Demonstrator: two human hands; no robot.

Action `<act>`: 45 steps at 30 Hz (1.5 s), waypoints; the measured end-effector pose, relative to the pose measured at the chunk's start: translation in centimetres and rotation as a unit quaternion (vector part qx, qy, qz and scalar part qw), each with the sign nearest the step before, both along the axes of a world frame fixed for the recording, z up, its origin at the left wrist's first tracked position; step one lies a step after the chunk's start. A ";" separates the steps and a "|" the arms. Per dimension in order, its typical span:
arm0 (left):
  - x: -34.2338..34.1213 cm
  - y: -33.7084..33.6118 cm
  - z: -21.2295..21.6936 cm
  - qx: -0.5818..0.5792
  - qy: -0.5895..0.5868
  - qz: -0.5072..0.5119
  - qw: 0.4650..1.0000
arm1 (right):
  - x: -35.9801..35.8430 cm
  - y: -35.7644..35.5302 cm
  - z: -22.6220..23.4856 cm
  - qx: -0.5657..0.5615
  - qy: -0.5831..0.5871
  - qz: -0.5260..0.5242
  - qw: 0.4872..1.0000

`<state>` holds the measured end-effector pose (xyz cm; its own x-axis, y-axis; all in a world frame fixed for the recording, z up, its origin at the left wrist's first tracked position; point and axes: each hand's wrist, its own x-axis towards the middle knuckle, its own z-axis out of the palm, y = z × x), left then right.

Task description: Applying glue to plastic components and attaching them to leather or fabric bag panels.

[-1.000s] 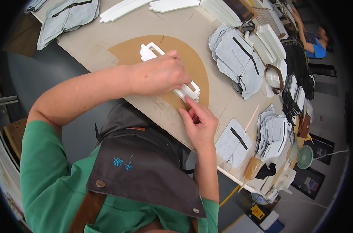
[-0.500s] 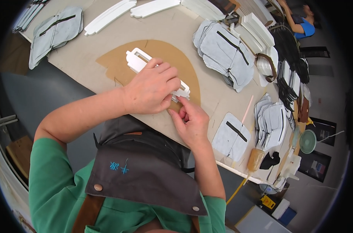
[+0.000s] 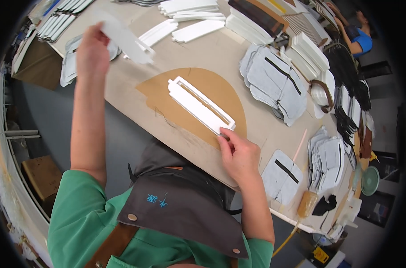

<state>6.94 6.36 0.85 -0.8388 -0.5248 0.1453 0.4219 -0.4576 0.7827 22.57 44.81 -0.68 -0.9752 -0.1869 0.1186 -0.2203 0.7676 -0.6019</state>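
Observation:
My left hand (image 3: pixel 92 50) is raised over the far left of the table and grips a long white flat strip (image 3: pixel 124 38) that is blurred by motion. A white slotted frame piece (image 3: pixel 200 105) lies on a brown half-round board (image 3: pixel 214 91) in the middle of the table. My right hand (image 3: pixel 239 154) rests at the near end of that white frame, fingertips touching its corner, holding nothing else.
Stacks of grey fabric panels with black strips (image 3: pixel 274 80) lie at the right, one more panel (image 3: pixel 281 176) near the front edge. White strips (image 3: pixel 194 22) are piled at the back. A person in blue (image 3: pixel 359 35) works at the far right.
My left hand has lifted away from the white frame and swung up and to the left, carrying a white strip. My right hand stays at the frame's near end.

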 end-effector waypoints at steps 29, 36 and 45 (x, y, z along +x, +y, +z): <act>9.4 35.6 8.2 -0.522 0.196 -0.565 0.608 | 6.5 17.2 10.1 -0.062 0.124 -0.091 0.986; 9.9 36.4 6.0 -0.505 0.140 -0.527 0.670 | 7.3 19.8 6.9 -0.225 0.071 -0.074 0.969; 7.9 33.5 1.4 -0.384 -0.080 -0.568 0.723 | 9.7 23.2 4.0 -0.518 0.065 -0.198 0.830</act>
<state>14.86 39.89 2.25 -0.7031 0.7009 -0.1199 -0.0098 0.1591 0.9872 32.23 68.00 3.33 -0.9022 0.4127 0.1253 -0.1897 -0.1188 -0.9746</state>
